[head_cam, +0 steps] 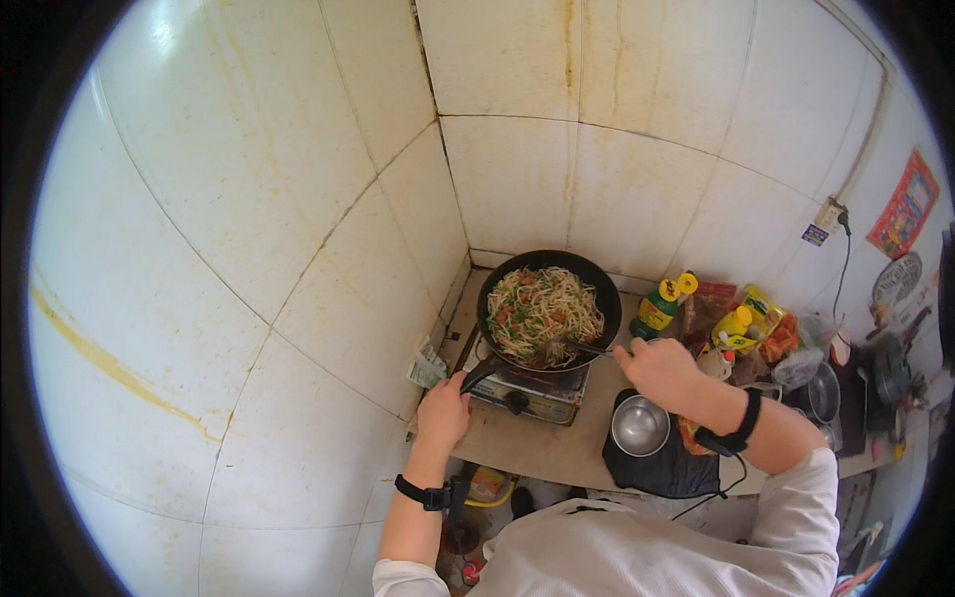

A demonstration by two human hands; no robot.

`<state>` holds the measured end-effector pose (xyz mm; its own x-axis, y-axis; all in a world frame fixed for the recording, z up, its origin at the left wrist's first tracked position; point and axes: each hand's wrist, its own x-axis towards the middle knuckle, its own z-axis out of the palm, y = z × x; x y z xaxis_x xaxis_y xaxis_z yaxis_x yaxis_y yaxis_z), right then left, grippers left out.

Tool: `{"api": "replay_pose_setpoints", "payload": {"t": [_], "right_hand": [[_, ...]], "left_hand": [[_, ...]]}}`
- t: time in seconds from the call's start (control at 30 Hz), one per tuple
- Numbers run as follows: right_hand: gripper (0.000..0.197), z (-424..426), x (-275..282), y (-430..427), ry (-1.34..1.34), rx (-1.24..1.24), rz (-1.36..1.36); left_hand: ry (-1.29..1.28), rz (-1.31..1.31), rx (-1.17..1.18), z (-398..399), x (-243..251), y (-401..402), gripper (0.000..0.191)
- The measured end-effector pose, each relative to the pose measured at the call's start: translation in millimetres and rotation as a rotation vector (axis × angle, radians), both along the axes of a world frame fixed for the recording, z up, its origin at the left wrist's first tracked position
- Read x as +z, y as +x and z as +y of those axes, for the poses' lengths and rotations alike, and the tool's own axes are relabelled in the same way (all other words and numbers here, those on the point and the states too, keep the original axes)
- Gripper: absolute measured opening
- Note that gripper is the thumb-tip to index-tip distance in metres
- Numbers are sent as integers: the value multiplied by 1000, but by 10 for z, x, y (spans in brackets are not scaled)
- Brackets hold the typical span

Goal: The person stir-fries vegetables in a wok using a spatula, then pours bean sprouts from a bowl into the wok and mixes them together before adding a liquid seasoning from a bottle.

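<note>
A black frying pan [613, 322] rests on a portable gas stove [556, 403] in the corner. Inside it lies a heap of bean sprouts [548, 306] mixed with green pieces and brown chunks that look like meat. My left hand [442, 410] is closed around the pan's black handle [481, 373]. From the right, my right hand [656, 371] grips a metal cooking utensil [593, 349] whose head is buried in the sprouts at the pan's near side. Below my right hand, a round steel bowl [640, 425] sits on a folded black cloth or bag [664, 470].
Tiled walls [507, 179] close in behind and left of the stove. Green bottles with yellow caps [656, 307], a yellow bottle [731, 324] and plastic bags [798, 373] crowd the counter [492, 440] to the right. Farther right is a metal basin [823, 392]. A power cord [844, 276] hangs from a wall socket.
</note>
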<state>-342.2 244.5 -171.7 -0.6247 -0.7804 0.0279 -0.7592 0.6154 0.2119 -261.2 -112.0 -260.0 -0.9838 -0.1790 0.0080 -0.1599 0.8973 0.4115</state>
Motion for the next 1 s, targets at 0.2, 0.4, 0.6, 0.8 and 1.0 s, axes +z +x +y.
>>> {"api": "replay_pose_setpoints", "payload": {"t": [0.2,0.4,0.6,0.8,1.0], "right_hand": [[46,-90,-196,-252,-112,-196,41],[48,-22,-425,-370,-218,-226,127],[65,14,-1086,-293,-218,-282,-131],[76,55,-1324,-162,-274,-359,-253],[71,88,-1295,-45,-386,-378,-255]], "left_hand": [[-9,-17,-22,-14,15,-6,40],[-20,-18,-22,5,27,18,40],[7,-58,-18,14,62,-16,43],[44,-74,-13,-21,-24,-53,43],[13,-76,-29,49,77,-60,49]]}}
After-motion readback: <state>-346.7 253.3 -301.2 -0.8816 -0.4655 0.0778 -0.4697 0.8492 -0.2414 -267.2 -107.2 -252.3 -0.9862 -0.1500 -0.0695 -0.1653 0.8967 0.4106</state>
